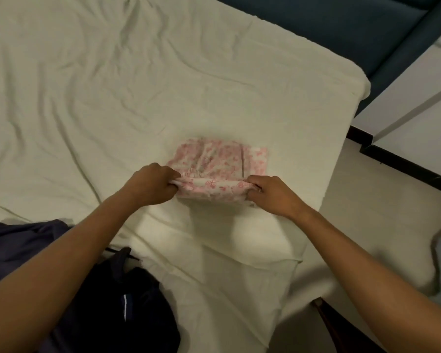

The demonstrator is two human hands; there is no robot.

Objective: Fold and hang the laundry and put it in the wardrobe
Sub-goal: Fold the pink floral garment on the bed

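A small pink-and-white patterned garment (219,161) lies folded into a compact rectangle on the bed's white sheet (112,98). My left hand (150,183) grips the left end of its near edge, fingers curled round the cloth. At the right end of that same edge, my right hand (271,193) grips it the same way. The near edge is lifted a little and rolled between the two hands.
Dark navy clothes (127,299) lie heaped at the bed's near left, beside a purplish-grey garment (18,240). A dark blue headboard (341,24) runs along the top right. White furniture with a black base (405,138) stands to the right across a strip of floor.
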